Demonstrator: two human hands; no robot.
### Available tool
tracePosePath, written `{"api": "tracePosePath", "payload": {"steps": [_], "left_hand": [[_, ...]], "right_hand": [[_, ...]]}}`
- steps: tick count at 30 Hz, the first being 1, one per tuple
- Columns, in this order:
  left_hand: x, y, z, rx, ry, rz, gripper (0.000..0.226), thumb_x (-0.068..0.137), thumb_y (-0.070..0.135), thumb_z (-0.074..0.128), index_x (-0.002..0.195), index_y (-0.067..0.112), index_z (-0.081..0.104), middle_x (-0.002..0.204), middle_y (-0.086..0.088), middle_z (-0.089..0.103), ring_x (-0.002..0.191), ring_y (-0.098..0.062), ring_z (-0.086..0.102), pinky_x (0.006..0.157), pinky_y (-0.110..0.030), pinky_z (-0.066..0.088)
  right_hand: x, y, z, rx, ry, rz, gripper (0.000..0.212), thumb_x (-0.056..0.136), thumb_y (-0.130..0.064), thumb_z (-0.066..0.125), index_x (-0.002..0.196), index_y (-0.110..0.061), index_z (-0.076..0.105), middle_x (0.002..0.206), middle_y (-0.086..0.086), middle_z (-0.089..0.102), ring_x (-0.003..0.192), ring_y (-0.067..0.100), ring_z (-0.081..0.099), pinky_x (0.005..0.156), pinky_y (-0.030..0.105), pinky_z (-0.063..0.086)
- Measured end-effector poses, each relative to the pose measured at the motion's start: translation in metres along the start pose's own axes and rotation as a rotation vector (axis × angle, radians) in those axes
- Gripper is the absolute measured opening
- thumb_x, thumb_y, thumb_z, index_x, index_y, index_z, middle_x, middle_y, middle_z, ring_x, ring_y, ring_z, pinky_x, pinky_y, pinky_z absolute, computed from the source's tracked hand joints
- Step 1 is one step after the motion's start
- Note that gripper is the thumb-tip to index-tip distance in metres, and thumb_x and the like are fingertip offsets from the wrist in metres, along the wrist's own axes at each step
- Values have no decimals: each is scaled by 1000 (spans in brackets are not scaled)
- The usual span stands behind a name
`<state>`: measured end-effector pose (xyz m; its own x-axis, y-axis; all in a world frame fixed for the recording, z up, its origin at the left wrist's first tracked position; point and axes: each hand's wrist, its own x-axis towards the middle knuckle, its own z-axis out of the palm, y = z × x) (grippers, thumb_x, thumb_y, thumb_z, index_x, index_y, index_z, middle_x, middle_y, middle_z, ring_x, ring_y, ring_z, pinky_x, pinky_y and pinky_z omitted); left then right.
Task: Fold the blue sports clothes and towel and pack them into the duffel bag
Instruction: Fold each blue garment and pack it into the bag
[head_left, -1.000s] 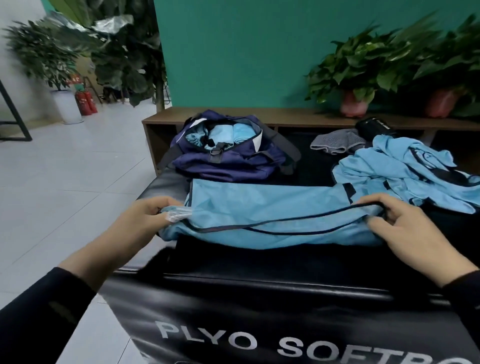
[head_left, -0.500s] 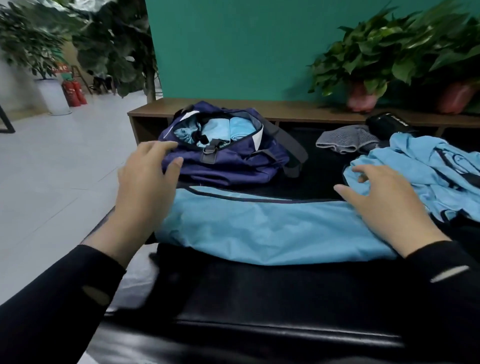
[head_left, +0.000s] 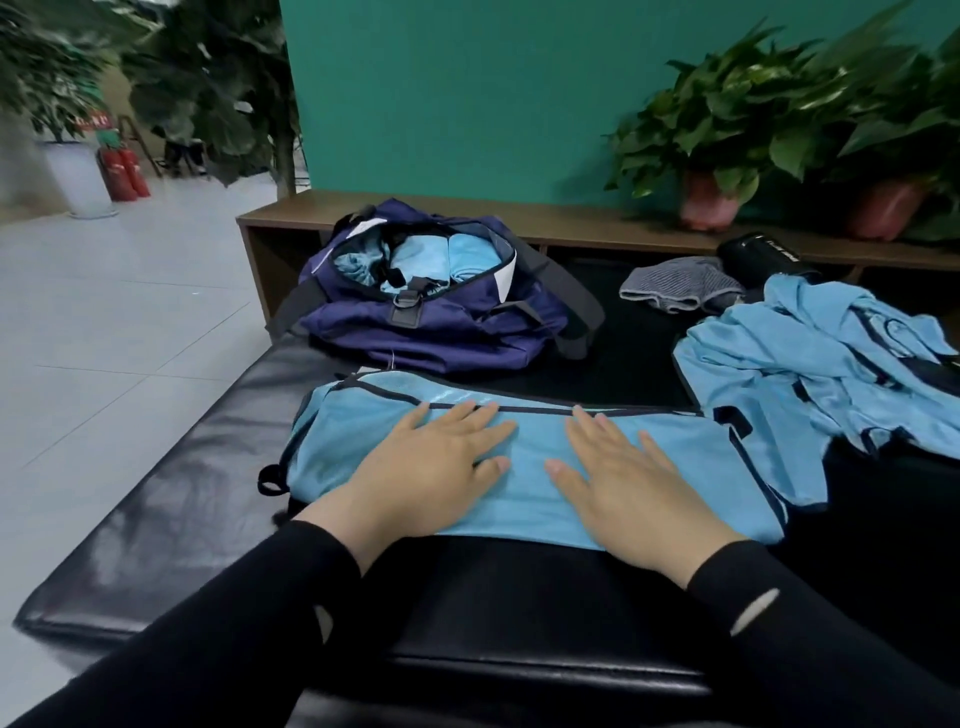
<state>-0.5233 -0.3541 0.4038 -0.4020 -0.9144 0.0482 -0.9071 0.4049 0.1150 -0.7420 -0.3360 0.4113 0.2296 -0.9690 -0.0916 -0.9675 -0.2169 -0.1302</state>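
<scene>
A light blue sports garment (head_left: 343, 441) with dark piping lies folded into a long strip across the black padded box (head_left: 171, 509). My left hand (head_left: 431, 457) and my right hand (head_left: 628, 478) both lie flat on it side by side, fingers straight, pressing it down. Behind it stands the open navy duffel bag (head_left: 441, 322), with folded light blue clothes (head_left: 431, 260) showing inside. A loose heap of more light blue clothes (head_left: 821, 374) lies at the right.
A grey striped cloth (head_left: 675, 286) and a black cylindrical bottle (head_left: 763, 262) lie at the back right. Behind them runs a low wooden shelf (head_left: 571, 223) with potted plants (head_left: 711, 135). White tiled floor (head_left: 104, 332) lies to the left of the box.
Both hands carried the garment's near edge over to the far side, folding it in half, then moved to its middle and now press flat on it.
</scene>
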Motion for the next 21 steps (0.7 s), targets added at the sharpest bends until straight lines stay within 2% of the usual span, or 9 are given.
{"api": "tracePosePath", "payload": {"steps": [6,11,14,15,16,18,19,20,21], "left_hand": [[-13,-54,-9,57,-26,-118,53,104,57,20,156,49,11,166,22,3,154,-5,0,125,-39,-4],[-12,-59,-8,34,-15,-123,52,104,56,22,156,50,16,165,24,8,153,-3,5,126,-39,-1],[-13,-57,-8,-35,104,-126,49,106,48,34,153,40,32,162,17,29,151,-6,22,125,-37,9],[-14,-58,-9,-71,185,-119,44,105,42,42,148,36,41,155,13,43,146,-10,33,123,-37,17],[-14,-59,-11,-85,272,-105,38,103,35,49,141,33,50,145,10,54,138,-14,44,118,-37,25],[-12,-63,-14,-36,383,-95,29,98,30,57,127,34,57,131,13,62,128,-14,51,109,-37,31],[-11,-64,-15,-4,386,-113,26,97,32,57,123,36,58,131,16,60,129,-12,49,108,-38,29],[-10,-66,-14,24,363,-142,25,98,35,56,123,37,58,133,18,56,131,-10,45,109,-40,26],[-9,-67,-13,47,330,-177,24,99,39,53,123,38,58,136,18,53,134,-10,42,111,-43,24]], "right_hand": [[-7,26,0,-17,9,72,78,99,-65,8,162,-22,-6,167,-13,-15,154,5,-13,126,38,-8],[-2,30,-1,6,10,64,81,97,-68,8,162,-23,-4,167,-14,-14,153,4,-14,126,38,-8],[-4,29,-5,79,106,15,77,99,-66,19,163,-23,12,169,-12,1,155,4,-3,127,35,-5],[-8,25,-7,123,176,-9,71,101,-61,27,160,-23,23,168,-12,12,155,6,7,126,31,0],[-13,19,-9,163,258,-29,62,102,-56,36,155,-24,38,164,-12,28,151,9,22,125,28,11],[-25,4,-13,179,365,-27,38,100,-53,47,124,-30,65,133,-14,59,124,15,53,105,30,41],[-31,-4,-16,146,331,5,31,99,-56,47,105,-32,66,114,-15,61,107,17,59,92,34,47],[-36,-11,-17,116,261,40,32,98,-59,45,94,-31,62,103,-13,57,96,19,59,85,37,49],[-39,-15,-17,89,185,72,34,99,-60,43,93,-30,58,101,-11,53,92,20,59,84,39,49]]}}
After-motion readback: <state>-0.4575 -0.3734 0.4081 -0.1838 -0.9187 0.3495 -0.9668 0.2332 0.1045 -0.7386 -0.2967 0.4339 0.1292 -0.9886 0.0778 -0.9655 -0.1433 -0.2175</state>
